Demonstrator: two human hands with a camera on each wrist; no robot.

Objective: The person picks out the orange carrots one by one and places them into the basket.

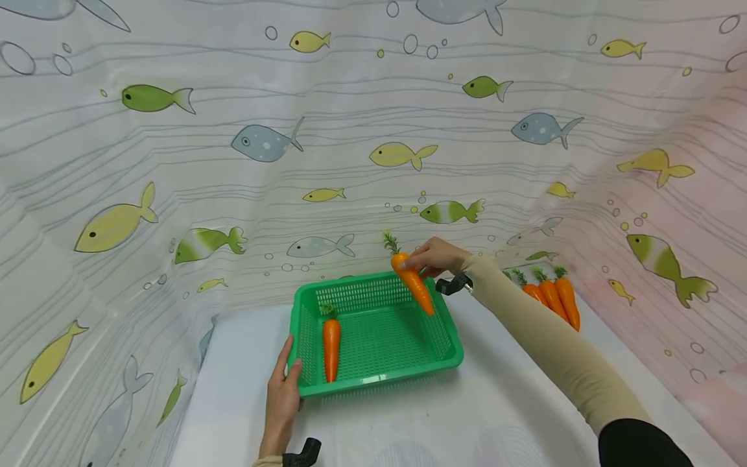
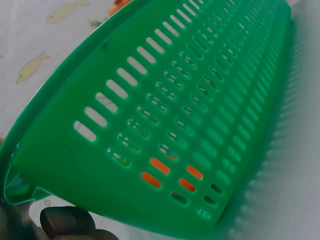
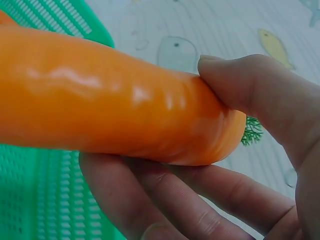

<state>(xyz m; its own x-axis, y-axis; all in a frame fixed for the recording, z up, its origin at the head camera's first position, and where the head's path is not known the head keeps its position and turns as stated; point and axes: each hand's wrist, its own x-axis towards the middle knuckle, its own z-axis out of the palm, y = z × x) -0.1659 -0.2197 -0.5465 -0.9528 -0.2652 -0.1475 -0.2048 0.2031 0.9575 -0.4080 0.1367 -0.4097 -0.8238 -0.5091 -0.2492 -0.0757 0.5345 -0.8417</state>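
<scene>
My right hand [image 1: 436,257] pinches a carrot [image 1: 413,283] near its leafy top, thumb on one side and fingers on the other. The carrot is tilted, its tip hanging over the right part of a green plastic basket [image 1: 373,379]. The right wrist view shows this carrot [image 3: 125,100] close up, its green leaves just past the thumb. With my left hand [image 1: 283,395] I grip the basket's left rim. Inside, along the left side, lies a second carrot [image 1: 331,350], leaves toward the back. Orange patches of it show through the slots of the basket wall [image 2: 115,165].
Several more carrots [image 1: 563,301] lie side by side on the white table [image 1: 233,376], right of the basket and beyond my right forearm. A fish-patterned sheet [image 1: 350,117] rises behind the table and on both sides.
</scene>
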